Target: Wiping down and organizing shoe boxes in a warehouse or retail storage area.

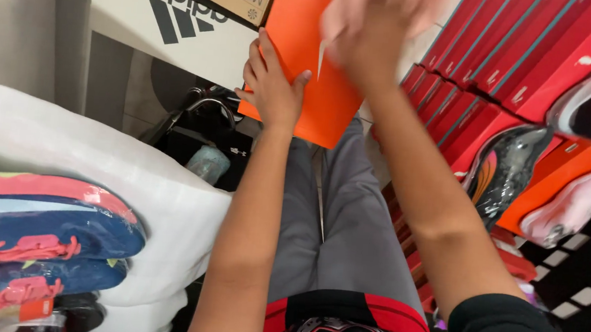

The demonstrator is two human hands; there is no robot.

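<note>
Both hands' fingers [266, 58] on orange box [301, 29]

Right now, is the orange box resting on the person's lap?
No: the orange box is held up in the air, the left hand gripping its edge and the blurred right hand on its top.

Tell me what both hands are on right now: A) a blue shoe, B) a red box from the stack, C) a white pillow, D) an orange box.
D: the left hand grips the orange box at its lower edge, and the blurred right hand lies across its front.
</note>
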